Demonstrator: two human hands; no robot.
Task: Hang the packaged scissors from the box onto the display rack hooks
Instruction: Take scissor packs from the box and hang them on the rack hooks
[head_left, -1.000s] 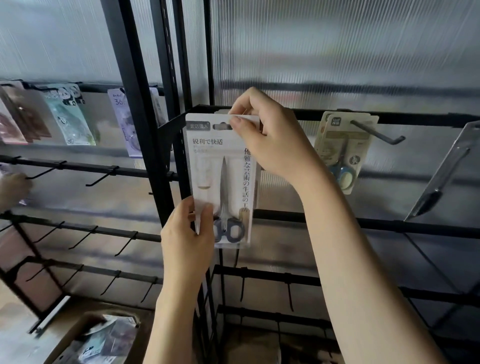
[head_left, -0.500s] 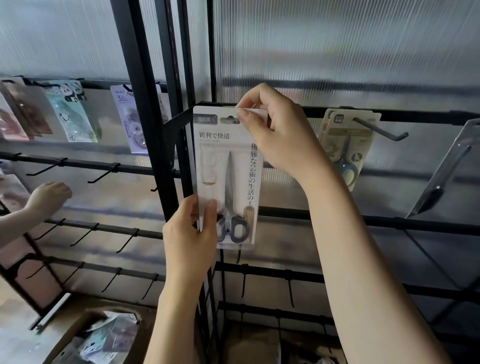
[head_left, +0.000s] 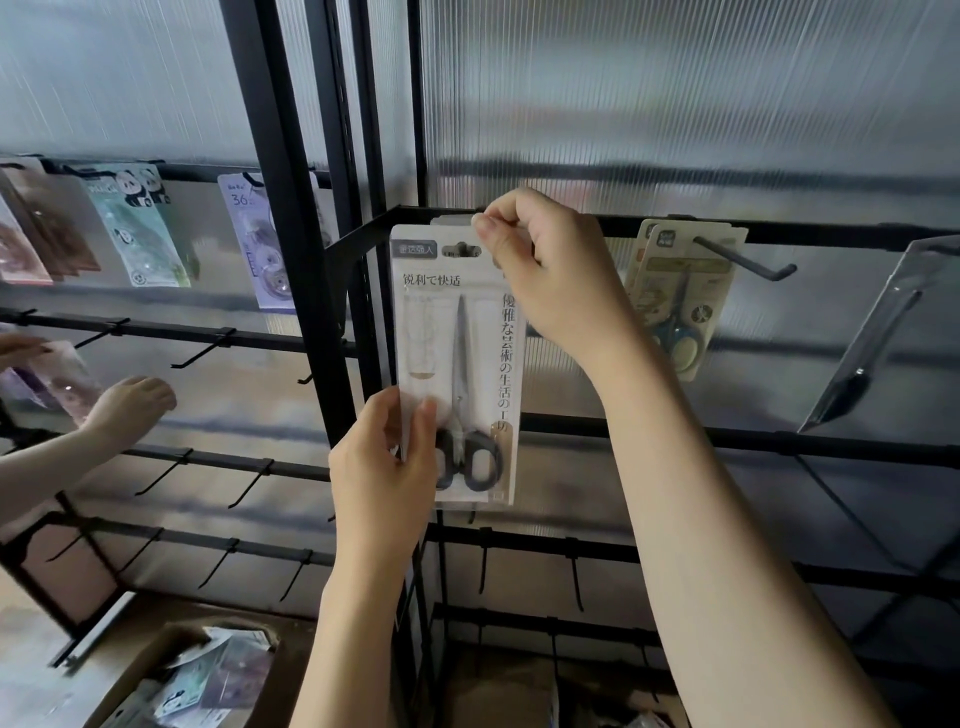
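Fingers of both hands clamp scissors pack, top corner and lower edge

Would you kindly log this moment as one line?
right hand: pinching top of white carded black-handled scissors pack | left hand: steadying bottom | black rack bar: hang slot level

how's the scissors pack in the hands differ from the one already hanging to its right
The held scissors pack is white with dark handles, gripped by the right hand at top and the left hand at bottom. The hanging pack is beige with blue handles, untouched, on a hook. Both are carded scissors at the same rail.
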